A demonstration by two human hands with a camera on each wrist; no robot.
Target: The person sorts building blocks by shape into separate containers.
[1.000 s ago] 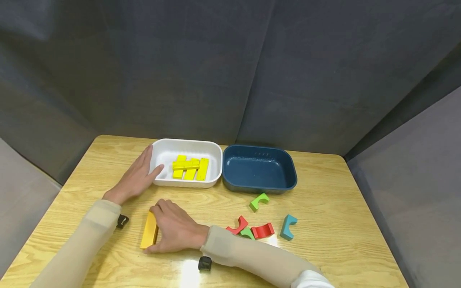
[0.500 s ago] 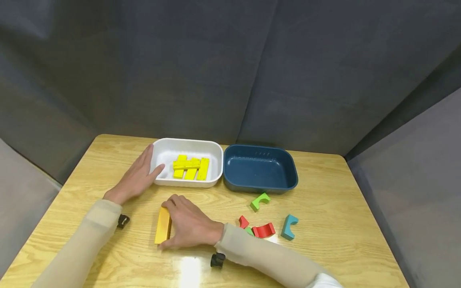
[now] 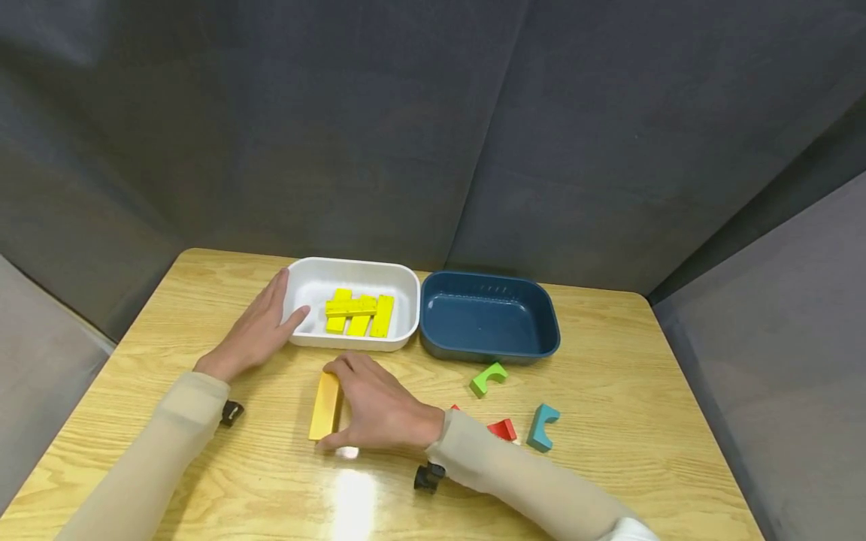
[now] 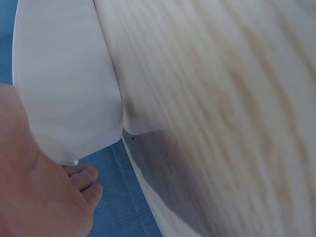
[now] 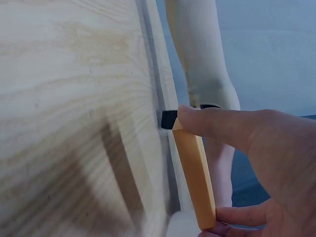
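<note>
My left hand (image 3: 252,334) holds the left end of a white tray (image 3: 306,287), its thumb over the rim and fingers along the outside. In the left wrist view, curled fingertips (image 4: 89,190) show beside the tray wall (image 4: 69,74). Several bright yellow rectangular blocks (image 3: 382,316) lie inside the tray, one across others. A long orange-yellow block (image 3: 325,408) is pinched end to end between the thumb and fingers of my right hand (image 3: 386,412). In the right wrist view that block (image 5: 196,173) is apart from its shadow, raised off the wooden tabletop.
Right of the white tray stands a dark blue tray (image 3: 483,323). In front of it lie a green arch block (image 3: 487,379) and a blue arch block (image 3: 540,428). Red blocks (image 3: 503,429) are partly hidden by my right sleeve. Grey cloth walls (image 3: 338,135) rise behind.
My right hand has carried the orange-yellow block rightward and toward the trays. Its sleeve now covers more of the red and green blocks. The left hand has stayed on the white tray.
</note>
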